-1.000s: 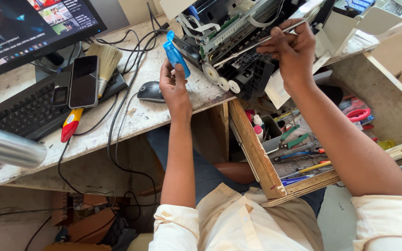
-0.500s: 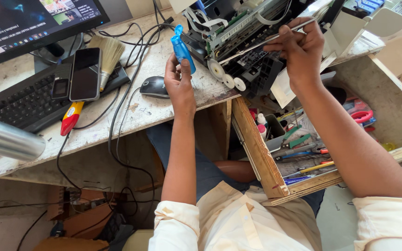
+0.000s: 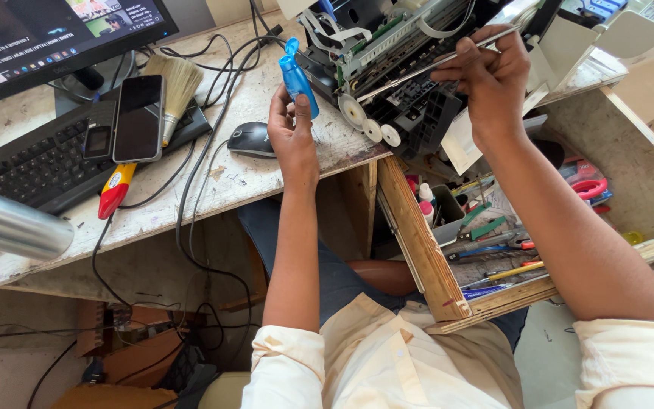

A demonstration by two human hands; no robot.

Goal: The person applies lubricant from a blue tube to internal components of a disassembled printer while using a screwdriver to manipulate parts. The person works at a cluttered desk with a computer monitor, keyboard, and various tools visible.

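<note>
Looks like mid-service on an opened-up printer mechanism (image 3: 399, 68) sitting at the desk (image 3: 266, 174) edge, around 1 o'clock from the mouse (image 3: 249, 139); left hand (image 3: 291, 132) is wrapped around a small blue bottle (image 3: 297, 78), nozzle tipped toward 11 o'clock, long axis nearly upright, just beside the white gears (image 3: 369, 125); right hand (image 3: 486, 76) pinches a thin metal rod (image 3: 433, 64) that runs 8 to 2 o'clock across the mechanism; my guess is it's the lubricating stage, so the next move needs the nozzle brought over to the rod and a gentle squeeze, nothing sloppy near the ribbon cables.
</note>
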